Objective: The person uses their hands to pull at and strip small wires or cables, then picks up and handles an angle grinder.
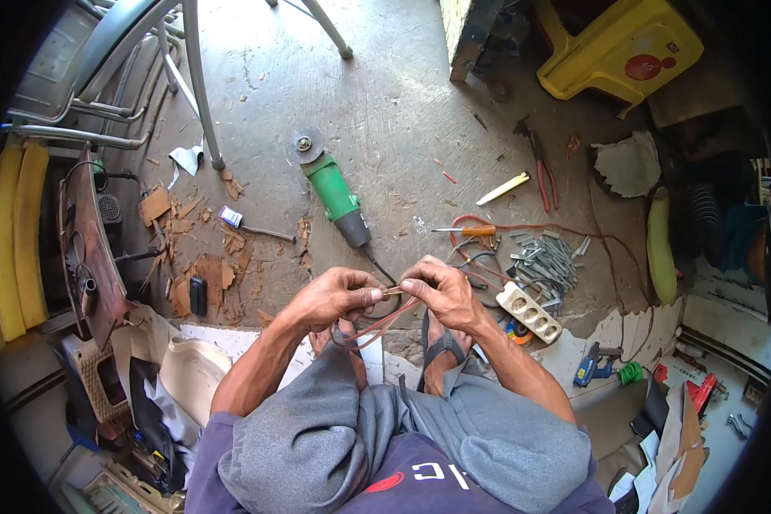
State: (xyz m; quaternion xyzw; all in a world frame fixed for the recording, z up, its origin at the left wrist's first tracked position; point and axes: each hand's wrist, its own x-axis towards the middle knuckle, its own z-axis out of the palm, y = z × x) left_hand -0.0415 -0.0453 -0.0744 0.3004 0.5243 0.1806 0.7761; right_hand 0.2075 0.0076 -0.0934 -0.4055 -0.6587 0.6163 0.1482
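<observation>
Both my hands meet above my lap with fingertips pinched. My left hand (341, 296) grips one part of a thin electrical wire (391, 292), and my right hand (443, 291) pinches it a short way along. A reddish cable (389, 320) loops below my fingers. Just beyond lies a green angle grinder (337, 195) with a disc at its far end; its dark cord runs back toward my hands. To the right are a white power strip (529, 312), an orange-handled screwdriver (478, 230) and a pile of small metal pieces (550, 264). The wire's exact ends are too small to make out.
Red-handled pliers (546, 178) and a pale utility knife (504, 188) lie farther right. Broken brown scraps (210, 272) litter the left floor. Metal chair legs (199, 94) stand far left, a yellow plastic stool (625, 51) far right. A blue glue gun (597, 364) lies near right.
</observation>
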